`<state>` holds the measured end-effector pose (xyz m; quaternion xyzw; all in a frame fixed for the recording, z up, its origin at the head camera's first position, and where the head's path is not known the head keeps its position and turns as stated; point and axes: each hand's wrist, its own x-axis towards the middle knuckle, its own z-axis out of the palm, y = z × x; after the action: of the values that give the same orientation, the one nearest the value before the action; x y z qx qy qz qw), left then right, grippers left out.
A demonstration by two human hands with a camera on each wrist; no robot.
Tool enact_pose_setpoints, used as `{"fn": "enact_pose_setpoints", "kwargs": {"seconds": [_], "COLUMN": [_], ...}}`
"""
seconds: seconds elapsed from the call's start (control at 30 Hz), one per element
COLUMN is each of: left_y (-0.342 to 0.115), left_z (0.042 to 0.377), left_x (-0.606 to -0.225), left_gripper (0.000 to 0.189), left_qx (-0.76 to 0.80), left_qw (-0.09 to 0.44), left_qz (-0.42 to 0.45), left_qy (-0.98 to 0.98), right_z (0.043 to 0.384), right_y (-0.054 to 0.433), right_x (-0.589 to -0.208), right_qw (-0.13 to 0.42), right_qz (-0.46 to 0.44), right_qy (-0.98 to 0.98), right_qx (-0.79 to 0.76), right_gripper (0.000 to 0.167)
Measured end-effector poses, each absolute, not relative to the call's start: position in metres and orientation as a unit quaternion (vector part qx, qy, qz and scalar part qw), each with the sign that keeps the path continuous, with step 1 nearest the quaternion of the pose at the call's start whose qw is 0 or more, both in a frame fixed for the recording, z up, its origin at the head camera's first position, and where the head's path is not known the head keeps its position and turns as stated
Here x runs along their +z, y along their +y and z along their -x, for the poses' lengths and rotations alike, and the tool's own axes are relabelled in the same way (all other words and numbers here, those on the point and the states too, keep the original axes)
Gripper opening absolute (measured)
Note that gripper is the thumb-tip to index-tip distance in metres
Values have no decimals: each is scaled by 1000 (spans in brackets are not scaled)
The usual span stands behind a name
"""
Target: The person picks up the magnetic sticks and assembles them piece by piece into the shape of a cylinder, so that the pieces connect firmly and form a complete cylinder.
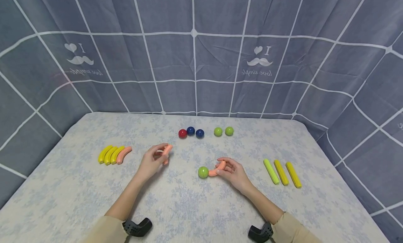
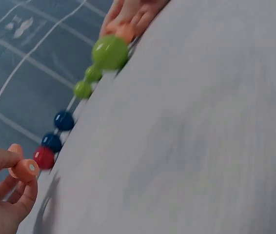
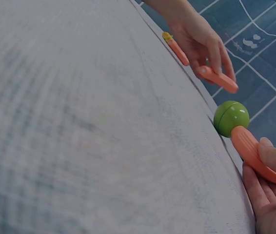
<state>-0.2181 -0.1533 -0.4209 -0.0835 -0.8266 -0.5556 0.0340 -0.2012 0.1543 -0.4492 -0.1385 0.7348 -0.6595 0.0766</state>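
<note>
My left hand pinches a curved salmon-orange piece between thumb and fingers, raised over the table. In the left wrist view a round hole shows in the near end of that orange piece. My right hand grips a second curved orange piece, ribbed along its side. One end of this piece meets a green ball with a seam line round it. The ball lies to the left of my right fingers, near the middle of the table.
On the left stand several curved pieces, yellow ones and one orange. At the back are a red ball, two blue balls and two green balls. Right: a yellow-green stick and two yellow sticks.
</note>
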Motion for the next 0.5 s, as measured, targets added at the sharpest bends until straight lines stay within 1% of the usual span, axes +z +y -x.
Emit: {"fn": "enact_pose_setpoints", "kwargs": {"seconds": [0.1, 0.17, 0.33, 0.5], "left_y": [-129, -115, -85, -67], "left_z": [218, 219, 215, 210], "left_x": [-421, -426, -430, -434], "left_gripper": [43, 43, 43, 41], "left_qx": [-593, -608, -623, -629], "left_qw": [2, -5, 9, 30], "left_qz": [63, 53, 47, 34], "left_qy": [-802, -792, -781, -776], "right_z": [202, 202, 202, 201], "right_y": [154, 154, 154, 154], "right_x": [-449, -449, -449, -449], "right_qw": [78, 77, 75, 71], "right_qz": [137, 140, 148, 154], "right_qy": [739, 740, 744, 747], "right_qx": [-655, -653, -648, -643], "right_gripper": [46, 45, 45, 46]}}
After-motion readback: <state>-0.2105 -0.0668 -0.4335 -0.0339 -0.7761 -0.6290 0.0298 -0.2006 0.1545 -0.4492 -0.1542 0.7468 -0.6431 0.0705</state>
